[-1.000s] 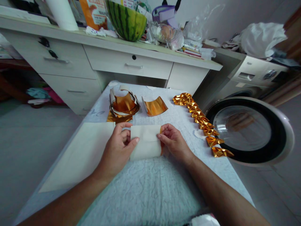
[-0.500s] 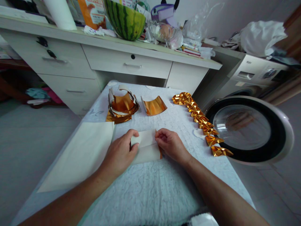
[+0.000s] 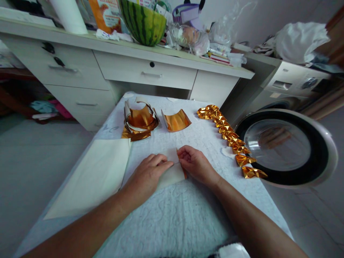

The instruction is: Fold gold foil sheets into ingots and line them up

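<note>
A small sheet of gold foil paper (image 3: 172, 175) lies pale side up on the cloth-covered table, with a crease across it and a narrow gold strip along its right edge. My right hand (image 3: 195, 164) pinches that edge between thumb and fingertips. Over the left part of the sheet, my left hand (image 3: 147, 173) is closed, its thumb and fingers together at the crease; it hides that side. Beyond my hands, a curled gold sheet (image 3: 177, 121) sits beside a loose roll of gold foil paper (image 3: 141, 120). Folded gold paper pieces (image 3: 228, 134) overlap in a row at the right.
A large pale paper sheet (image 3: 94, 175) lies on the table's left side. At the back, a white desk (image 3: 147, 75) carries a cut watermelon (image 3: 143, 23) and plastic bags. The open round door (image 3: 285, 147) of a washing machine stands close to the table's right edge.
My left hand has moved right along the sheet from its left edge, to the crease near my right hand. The right hand stays at the right edge, almost unmoved.
</note>
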A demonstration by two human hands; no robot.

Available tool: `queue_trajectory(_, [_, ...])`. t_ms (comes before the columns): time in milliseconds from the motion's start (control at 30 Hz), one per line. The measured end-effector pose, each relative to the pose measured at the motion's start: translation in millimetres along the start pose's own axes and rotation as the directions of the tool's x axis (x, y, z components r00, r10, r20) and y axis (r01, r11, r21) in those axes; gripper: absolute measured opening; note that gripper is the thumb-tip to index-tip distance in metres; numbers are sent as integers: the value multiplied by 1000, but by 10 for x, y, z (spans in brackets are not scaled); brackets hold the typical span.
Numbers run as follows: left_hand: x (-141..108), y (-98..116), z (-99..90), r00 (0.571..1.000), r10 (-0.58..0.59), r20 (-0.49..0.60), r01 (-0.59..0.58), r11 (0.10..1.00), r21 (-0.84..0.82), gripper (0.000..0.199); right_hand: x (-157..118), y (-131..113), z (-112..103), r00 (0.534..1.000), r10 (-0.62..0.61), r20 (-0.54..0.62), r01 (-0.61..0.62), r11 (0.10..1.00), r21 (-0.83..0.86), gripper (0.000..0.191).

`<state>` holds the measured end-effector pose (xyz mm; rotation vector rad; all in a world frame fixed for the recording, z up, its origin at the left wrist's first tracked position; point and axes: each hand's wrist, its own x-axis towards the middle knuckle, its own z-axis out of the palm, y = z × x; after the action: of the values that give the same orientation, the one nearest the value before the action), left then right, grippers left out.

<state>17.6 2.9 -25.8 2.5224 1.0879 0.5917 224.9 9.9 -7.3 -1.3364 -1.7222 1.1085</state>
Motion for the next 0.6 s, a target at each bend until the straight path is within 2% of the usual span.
queue_trajectory(133, [9,-8,14,1000,-6,28,5,999,40,46,-19,-51,-77,988,44,149,-75,975,209,22])
queue_trajectory(233, [16,15,4,1000,-22,15,21,999,35,46,-48,-84,-118,971,100,217,-152,959,239,26])
queue_trajectory(300, [19,45,-21,999,-32,14,32,999,16,41,-65,-92,-134,969,108,220,-159,961,228,34])
queue_trajectory(433, [18,126,-112,997,-59,53,60,998,-24,30,-90,-128,-167,980,-6,201,-36,979,202,39])
queue_trajectory(600, [16,170,-169,993,-61,97,64,998,-27,48,-105,-173,-209,956,-162,244,175,984,-33,41])
